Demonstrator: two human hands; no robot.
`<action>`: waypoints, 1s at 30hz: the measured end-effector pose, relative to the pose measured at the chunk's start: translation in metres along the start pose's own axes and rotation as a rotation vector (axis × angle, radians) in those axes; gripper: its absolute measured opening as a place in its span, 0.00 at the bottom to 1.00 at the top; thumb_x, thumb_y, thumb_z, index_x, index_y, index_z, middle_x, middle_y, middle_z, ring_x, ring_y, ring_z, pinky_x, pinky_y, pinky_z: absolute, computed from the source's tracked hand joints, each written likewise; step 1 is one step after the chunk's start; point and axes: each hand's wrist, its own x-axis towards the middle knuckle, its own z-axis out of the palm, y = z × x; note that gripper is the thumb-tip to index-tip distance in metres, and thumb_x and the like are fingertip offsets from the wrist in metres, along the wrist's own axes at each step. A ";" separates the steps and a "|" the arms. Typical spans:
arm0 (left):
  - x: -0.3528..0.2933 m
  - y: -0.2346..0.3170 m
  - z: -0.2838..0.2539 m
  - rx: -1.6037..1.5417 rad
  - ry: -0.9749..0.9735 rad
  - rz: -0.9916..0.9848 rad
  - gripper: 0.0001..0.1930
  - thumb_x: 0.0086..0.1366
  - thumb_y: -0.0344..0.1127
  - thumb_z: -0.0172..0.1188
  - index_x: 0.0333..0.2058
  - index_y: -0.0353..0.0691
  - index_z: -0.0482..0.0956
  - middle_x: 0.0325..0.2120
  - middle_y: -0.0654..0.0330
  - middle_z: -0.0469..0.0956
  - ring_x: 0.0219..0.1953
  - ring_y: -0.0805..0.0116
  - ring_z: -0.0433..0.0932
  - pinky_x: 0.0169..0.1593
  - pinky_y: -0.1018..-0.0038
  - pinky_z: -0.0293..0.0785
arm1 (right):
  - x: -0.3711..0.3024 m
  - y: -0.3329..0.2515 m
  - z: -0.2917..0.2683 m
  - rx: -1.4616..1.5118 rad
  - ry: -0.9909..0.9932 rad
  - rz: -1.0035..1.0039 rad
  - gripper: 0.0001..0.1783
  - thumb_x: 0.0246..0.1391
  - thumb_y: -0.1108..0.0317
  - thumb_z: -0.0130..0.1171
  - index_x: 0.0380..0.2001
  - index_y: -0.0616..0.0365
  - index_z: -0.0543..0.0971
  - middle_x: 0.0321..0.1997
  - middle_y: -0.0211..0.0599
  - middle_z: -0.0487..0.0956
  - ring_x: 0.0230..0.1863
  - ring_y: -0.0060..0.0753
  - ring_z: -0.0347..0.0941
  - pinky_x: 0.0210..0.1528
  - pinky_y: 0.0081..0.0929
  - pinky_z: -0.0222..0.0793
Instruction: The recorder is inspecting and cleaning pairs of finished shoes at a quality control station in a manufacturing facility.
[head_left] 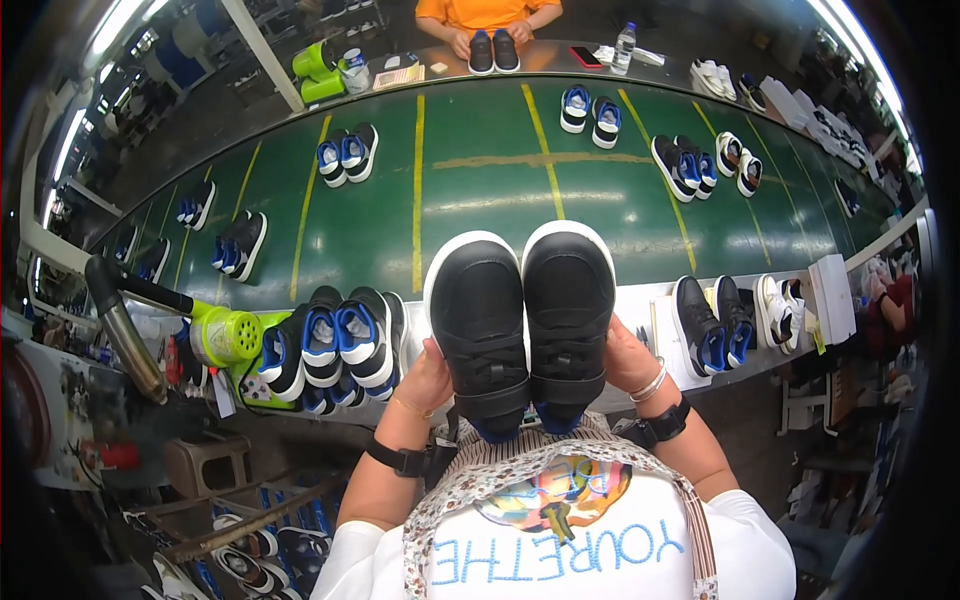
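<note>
Two black sneakers with white soles and blue linings are held up side by side in front of my chest, toes pointing away from me. My left hand point(427, 379) grips the left sneaker point(480, 320) by its outer side. On the other side, my right hand point(631, 358) is closed on the right sneaker point(568, 315). The fingers of both hands are partly hidden behind the shoes. Both shoes have laces and a strap across the upper.
A green conveyor belt point(470, 215) with yellow lines carries several pairs of shoes. Black sneakers point(335, 335) crowd the near ledge at left, beside a lime-green heat gun point(225, 335). More sneakers point(712, 325) stand at right. Across the belt, a person in orange point(490, 15) holds shoes.
</note>
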 end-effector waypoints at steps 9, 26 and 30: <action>-0.001 0.006 0.002 0.112 0.020 0.054 0.39 0.60 0.62 0.34 0.59 0.35 0.50 0.58 0.56 0.57 0.59 0.65 0.57 0.60 0.68 0.54 | -0.001 -0.001 -0.003 -0.100 -0.012 -0.028 0.31 0.59 0.59 0.44 0.62 0.54 0.49 0.61 0.30 0.57 0.60 0.24 0.54 0.59 0.27 0.51; -0.004 0.029 0.008 0.264 0.122 -0.006 0.30 0.67 0.47 0.38 0.60 0.33 0.46 0.60 0.57 0.52 0.62 0.67 0.48 0.63 0.72 0.40 | -0.006 -0.019 -0.009 -0.496 0.069 -0.062 0.35 0.56 0.57 0.48 0.61 0.60 0.48 0.62 0.37 0.56 0.62 0.29 0.50 0.62 0.27 0.43; -0.003 0.037 0.014 0.280 0.098 -0.013 0.31 0.64 0.44 0.40 0.60 0.32 0.45 0.60 0.56 0.50 0.63 0.66 0.46 0.63 0.72 0.38 | -0.005 -0.025 -0.004 -0.552 0.078 -0.074 0.35 0.56 0.59 0.49 0.61 0.61 0.49 0.61 0.38 0.57 0.62 0.29 0.50 0.62 0.27 0.44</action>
